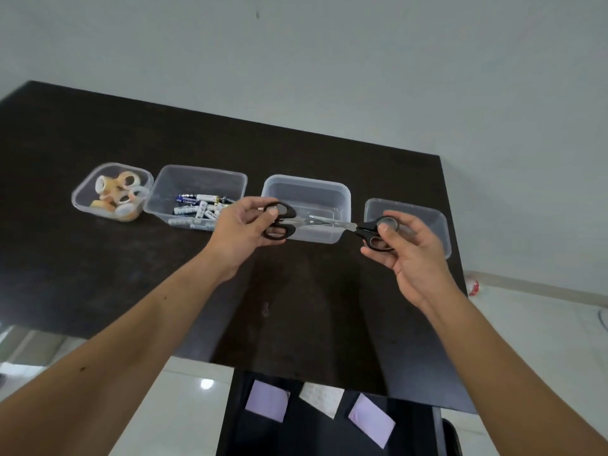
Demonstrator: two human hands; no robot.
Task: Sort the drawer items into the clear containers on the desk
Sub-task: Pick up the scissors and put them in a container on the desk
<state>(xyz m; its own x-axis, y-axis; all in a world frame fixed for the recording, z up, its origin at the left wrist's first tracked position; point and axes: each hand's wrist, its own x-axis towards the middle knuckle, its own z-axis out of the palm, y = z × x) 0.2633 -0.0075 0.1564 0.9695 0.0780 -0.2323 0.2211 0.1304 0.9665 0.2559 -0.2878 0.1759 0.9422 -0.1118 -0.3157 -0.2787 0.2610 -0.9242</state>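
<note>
Above the third clear container (pixel 306 192) on the dark tabletop (pixel 98 274), the left hand (pixel 241 230) curls its fingers around the black handles of one pair of scissors (pixel 279 220). Just right of that container, the right hand (pixel 411 251) pinches the handles of a second pair (pixel 375 230), both blades pointing inward over it.

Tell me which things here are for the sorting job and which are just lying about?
For the job: two scissors, one in the left hand, one in the right hand; four clear containers; tape rolls; batteries; paper notes in the drawer.

Lying about: red-and-white thing on the floor.
</note>
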